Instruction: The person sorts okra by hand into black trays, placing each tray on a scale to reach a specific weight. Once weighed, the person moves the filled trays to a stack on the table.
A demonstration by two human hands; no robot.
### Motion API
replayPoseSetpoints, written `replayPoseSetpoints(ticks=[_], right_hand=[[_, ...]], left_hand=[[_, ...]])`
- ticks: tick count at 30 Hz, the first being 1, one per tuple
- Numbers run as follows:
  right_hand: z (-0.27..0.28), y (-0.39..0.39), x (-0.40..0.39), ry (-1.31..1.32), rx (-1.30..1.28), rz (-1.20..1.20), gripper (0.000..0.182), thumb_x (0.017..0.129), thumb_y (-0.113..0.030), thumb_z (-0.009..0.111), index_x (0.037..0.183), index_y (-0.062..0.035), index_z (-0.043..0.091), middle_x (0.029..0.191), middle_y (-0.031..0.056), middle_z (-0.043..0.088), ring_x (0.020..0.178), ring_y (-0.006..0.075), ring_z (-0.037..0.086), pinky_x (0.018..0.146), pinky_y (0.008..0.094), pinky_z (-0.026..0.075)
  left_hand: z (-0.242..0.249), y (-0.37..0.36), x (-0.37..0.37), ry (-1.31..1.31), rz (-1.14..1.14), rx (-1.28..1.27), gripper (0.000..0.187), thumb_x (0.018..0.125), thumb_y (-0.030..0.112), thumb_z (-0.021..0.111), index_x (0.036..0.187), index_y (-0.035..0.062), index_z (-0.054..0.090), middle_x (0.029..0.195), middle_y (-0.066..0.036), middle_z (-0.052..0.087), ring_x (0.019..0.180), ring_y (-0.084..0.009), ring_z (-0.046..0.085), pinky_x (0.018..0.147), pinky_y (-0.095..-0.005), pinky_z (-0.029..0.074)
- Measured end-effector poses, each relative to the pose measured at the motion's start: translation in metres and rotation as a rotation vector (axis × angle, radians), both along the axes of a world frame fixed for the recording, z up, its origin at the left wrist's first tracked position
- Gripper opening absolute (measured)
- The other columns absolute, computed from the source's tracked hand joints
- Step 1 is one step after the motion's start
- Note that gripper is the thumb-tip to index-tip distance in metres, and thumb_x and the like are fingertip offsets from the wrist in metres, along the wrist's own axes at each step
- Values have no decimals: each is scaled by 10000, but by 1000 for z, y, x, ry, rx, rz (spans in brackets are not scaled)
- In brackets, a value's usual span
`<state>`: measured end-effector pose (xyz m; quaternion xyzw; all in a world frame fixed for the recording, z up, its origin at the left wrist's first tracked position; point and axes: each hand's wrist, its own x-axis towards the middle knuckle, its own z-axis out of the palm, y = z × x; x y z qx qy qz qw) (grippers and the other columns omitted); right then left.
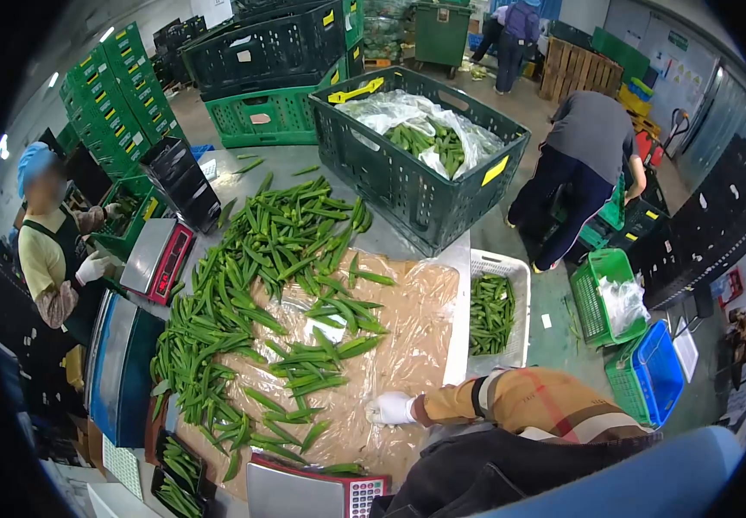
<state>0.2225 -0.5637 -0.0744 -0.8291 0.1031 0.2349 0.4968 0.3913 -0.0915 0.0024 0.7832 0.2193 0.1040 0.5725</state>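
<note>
My right hand point(390, 408), in a white glove, rests low over the plastic-covered brown tabletop point(407, 345). Its fingers look curled together, and whatever they may hold is hidden. Just left of it lie loose green okra pods point(312, 380), which join a large okra pile point(218, 319). A small white paper point(328, 328) lies among the pods. My left hand is out of view. At the table's front edge sits a scale point(295, 492) with a red-edged keypad.
A dark green crate point(425, 207) with plastic-lined okra stands at the table's back. Beyond the right edge is a white basket point(520, 302) of okra. Another scale point(155, 259) is at left, near a gloved co-worker point(45, 259). A person point(584, 147) bends over crates.
</note>
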Motion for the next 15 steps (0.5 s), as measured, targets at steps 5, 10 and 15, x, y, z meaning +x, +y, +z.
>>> replayPoseSetpoints(ticks=[5,10,15], right_hand=[[-15,1,0,-59,-42,15,196,906,-304,554,847,-134,634,655,40,657,543,196,646,581,370,514],[-39,-2,0,-106,-45,68,181,885,-257,559,928,-116,665,699,61,688,557,201,664,589,362,536],[-26,-3,-8,-93,13,26,209,896,-243,554,1007,-116,677,755,57,708,620,178,675,598,338,536]], left_hand=[[4,-16,-130,-81,20,500,208,903,181,654,962,-18,668,824,-56,652,694,-178,606,642,-289,504],[-42,25,-276,107,3,789,194,900,165,664,964,-18,666,796,-40,640,677,-167,591,630,-289,493],[-85,114,-382,244,88,523,181,897,149,673,965,-18,664,769,-23,628,660,-156,576,618,-289,481]])
